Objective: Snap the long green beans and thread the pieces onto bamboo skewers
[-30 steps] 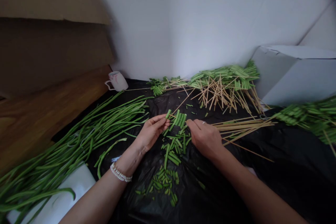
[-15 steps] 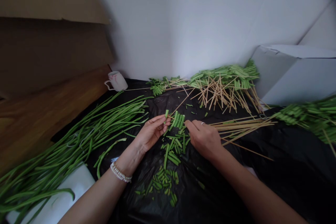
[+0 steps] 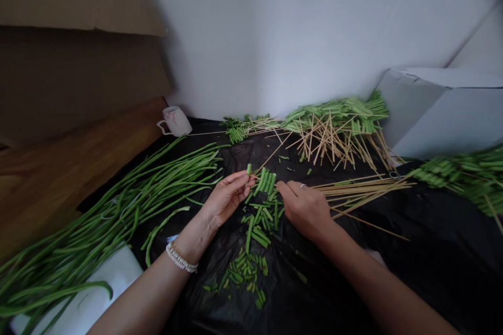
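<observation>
Between thumb and fingers, my left hand (image 3: 232,193) pinches a short piece of green bean (image 3: 249,169) at the tip of a thin wooden skewer. Several cut pieces (image 3: 267,180) sit side by side on that skewer between my hands. My right hand (image 3: 302,207), with a ring on one finger, is closed around the skewer's other end. Loose cut pieces (image 3: 259,235) lie below on black plastic sheeting (image 3: 291,298), with smaller bits (image 3: 243,272) nearer me.
Long green beans (image 3: 129,204) spread at the left over a white object (image 3: 113,277). A white mug (image 3: 176,121) stands at the back left. Filled skewers (image 3: 338,115) pile at the back, bare skewers (image 3: 365,188) lie right, beside more filled ones (image 3: 463,170). A white box (image 3: 451,110) stands behind.
My right hand has shifted very slightly left toward the row of pieces. The bean piece in my left hand stays at the skewer's tip, almost unmoved.
</observation>
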{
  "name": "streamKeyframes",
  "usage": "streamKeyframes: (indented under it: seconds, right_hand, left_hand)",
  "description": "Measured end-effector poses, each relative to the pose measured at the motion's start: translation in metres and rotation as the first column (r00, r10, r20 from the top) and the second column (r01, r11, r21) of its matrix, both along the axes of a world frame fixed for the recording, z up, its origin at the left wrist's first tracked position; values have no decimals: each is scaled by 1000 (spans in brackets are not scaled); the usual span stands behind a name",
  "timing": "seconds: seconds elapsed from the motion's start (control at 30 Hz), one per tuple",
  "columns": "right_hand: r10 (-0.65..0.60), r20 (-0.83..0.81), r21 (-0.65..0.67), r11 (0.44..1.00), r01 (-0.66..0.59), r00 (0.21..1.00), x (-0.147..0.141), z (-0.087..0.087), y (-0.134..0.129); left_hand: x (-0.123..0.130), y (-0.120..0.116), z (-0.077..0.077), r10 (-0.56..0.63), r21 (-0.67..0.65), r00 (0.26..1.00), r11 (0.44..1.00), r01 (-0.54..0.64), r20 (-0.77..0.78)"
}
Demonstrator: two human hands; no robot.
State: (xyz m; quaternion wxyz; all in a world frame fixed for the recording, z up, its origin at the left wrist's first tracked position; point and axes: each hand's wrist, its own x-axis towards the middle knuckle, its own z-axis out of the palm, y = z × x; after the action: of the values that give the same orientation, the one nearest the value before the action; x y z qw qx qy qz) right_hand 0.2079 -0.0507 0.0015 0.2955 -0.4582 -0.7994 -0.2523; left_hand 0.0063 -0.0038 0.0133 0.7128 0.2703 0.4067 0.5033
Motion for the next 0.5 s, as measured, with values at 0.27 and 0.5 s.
streamKeyframes:
  seconds: [0.27,0.5]
  right_hand:
    - [-18,5,-21,1000,18,1000,-2,1,-1]
    - [-25,16,-51,998,26,1000,-2,2,-2]
  left_hand:
    - [1,-1,-2,37,79,996,996,-30,-85]
    - [2,-3,-1,39,98,992,995,-27,-117]
